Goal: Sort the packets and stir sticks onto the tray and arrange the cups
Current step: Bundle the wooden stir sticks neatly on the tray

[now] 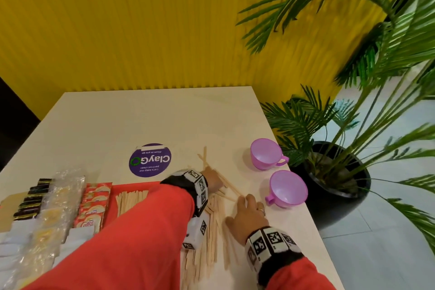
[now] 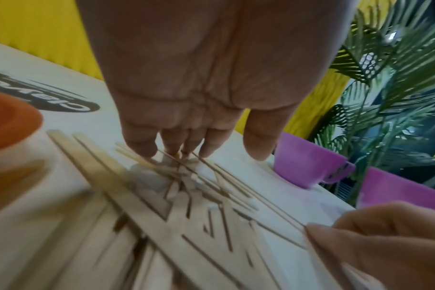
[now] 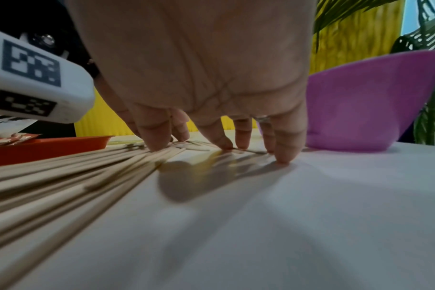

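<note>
On the far left of my head view, packets point(image 1: 37, 216) lie in rows: dark ones at the back, clear and white ones nearer, then a column of red ones point(image 1: 94, 205) to their right. Just right of those, I see the red tray point(image 1: 134, 188) with a neat bundle of sticks point(image 1: 130, 199) lying on it; my sleeve covers much of the tray. Behind the tray, a round purple sticker point(image 1: 150, 160) sits on the table point(image 1: 146, 120).

Right of the tray, a loose pile of sticks point(image 1: 209, 238) is spread on the bare table, some crossing at angles. My left hand point(image 1: 213, 180) reaches over the far end of that pile; from its wrist view the fingers point(image 2: 139, 145) point down, nearly straight, tips touching the crossed sticks, nothing gripped. My right hand point(image 1: 247, 216) is beside it, palm down, fingers point(image 3: 156, 135) spread and extended, tips pressing on the stick ends and table. It holds nothing that I can make out.

Further right, two purple cups point(image 1: 267, 154) stand upright near the table's edge, one behind the other, apart from the sticks. Beyond the edge stands a potted palm point(image 1: 341, 172).
</note>
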`<action>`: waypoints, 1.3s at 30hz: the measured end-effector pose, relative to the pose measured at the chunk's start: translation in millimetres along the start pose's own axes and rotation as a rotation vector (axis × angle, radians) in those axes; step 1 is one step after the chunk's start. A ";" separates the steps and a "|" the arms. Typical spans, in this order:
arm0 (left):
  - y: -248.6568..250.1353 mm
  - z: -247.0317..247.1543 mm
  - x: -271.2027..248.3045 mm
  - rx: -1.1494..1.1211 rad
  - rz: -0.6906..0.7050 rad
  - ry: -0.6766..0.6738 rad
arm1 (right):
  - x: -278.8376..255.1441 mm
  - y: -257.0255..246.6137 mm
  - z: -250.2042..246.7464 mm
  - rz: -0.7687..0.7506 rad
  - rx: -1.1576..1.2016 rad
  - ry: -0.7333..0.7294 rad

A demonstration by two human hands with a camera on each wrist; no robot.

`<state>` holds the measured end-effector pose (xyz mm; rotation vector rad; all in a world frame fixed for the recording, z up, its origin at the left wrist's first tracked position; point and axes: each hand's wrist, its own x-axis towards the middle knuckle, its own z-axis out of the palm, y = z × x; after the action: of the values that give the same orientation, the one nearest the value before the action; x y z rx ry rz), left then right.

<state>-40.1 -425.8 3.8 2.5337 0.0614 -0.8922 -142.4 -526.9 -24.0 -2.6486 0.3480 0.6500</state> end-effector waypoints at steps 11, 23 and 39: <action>-9.5 -2.0 -22.0 -0.284 0.064 0.113 | -6.2 0.3 -5.2 -0.046 0.076 0.067; -52.7 54.4 -54.8 -0.008 0.045 0.162 | 45.6 -45.1 -26.1 -0.178 -0.194 -0.090; -48.4 49.2 -50.1 0.059 0.023 0.174 | 31.4 -25.8 -27.3 -0.200 0.033 -0.035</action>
<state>-117.5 -398.2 -19.2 2.6567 0.0608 -0.6720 -96.3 -520.0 -9.1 -2.5935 0.0804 0.6197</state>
